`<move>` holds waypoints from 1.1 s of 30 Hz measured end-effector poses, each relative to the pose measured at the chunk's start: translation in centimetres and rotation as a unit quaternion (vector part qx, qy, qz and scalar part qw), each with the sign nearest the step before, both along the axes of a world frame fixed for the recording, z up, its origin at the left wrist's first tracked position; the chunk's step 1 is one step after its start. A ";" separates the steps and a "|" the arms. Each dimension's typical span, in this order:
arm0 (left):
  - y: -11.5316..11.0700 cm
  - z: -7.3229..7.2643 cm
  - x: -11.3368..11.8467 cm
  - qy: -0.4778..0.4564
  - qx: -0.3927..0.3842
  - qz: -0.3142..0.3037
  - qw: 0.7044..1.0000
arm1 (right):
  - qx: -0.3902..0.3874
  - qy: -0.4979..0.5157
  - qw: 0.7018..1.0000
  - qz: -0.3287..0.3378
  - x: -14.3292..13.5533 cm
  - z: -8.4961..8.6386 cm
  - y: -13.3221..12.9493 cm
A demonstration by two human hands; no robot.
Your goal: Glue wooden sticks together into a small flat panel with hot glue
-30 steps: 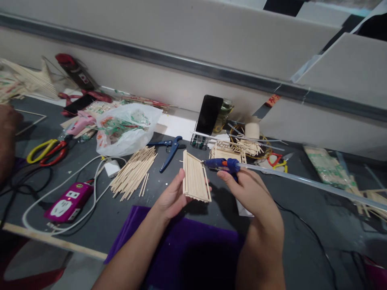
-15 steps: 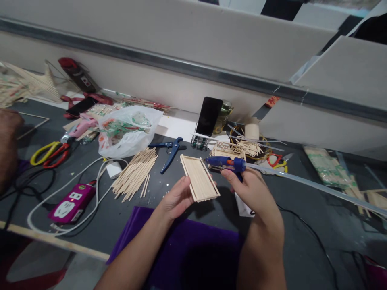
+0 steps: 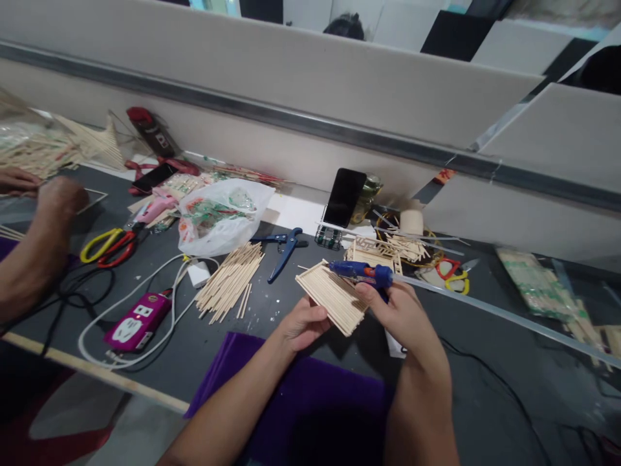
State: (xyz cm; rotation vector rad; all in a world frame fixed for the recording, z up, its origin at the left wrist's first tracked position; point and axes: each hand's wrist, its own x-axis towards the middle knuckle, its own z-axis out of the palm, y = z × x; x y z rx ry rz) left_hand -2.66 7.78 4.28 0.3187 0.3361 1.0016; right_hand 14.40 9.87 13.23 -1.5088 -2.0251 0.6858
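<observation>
- Two bare hands are working above the dark desk.
- The left grip is pinching the near left side of a flat stick panel, with the thumb showing; the panel is tilting in the air, just past this grip and to its right.
- The right grip is wrapping around a blue glue gun, and a long clear glue stick is poking out the back, to the right of this grip.
- The gun's tip is pointing left at the panel's far edge; I cannot tell if they are touching.
- A pile of loose sticks is lying to the left of the left grip.
- A blue cutter is resting past the left grip, near the pile.
- A black phone is leaning up, well past both grips.
- A purple cloth is lying below the left grip, closer to the person.
- Far left of both grips, another person's hand is resting over the desk.
</observation>
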 end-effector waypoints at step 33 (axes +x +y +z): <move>-0.3 0.4 0.3 -0.002 0.002 -0.007 1.000 | 0.014 -0.100 0.995 -0.009 0.4 0.0 -0.1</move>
